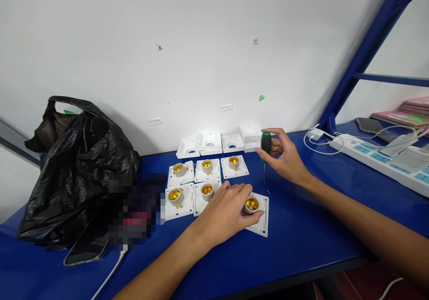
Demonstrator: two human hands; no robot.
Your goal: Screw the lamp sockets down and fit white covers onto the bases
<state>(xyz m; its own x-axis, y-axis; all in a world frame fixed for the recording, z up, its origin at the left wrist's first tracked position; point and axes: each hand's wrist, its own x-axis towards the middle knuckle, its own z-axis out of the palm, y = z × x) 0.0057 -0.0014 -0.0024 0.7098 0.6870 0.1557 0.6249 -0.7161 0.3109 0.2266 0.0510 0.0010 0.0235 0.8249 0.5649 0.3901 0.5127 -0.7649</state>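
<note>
My left hand [225, 214] grips a white square lamp holder [263, 223] with a round brass-lined socket, which lies on the blue table. Its fingers wrap round the socket from the left. In my right hand [284, 158] is a screwdriver [266, 142] with a green and black handle, upright, its shaft pointing down at the table. A small screw [268, 192] lies close to the screwdriver's tip. To the left, several more lamp holders [175, 197] lie in two rows, one of them partly hidden behind my left hand.
White square covers [233, 143] line the wall behind the lamp holders. At left stands a black plastic bag [80, 166], with a phone [87, 245] and a white cable [110, 271] by it. A white power strip [385, 159] and a blue metal frame [360, 52] are at right.
</note>
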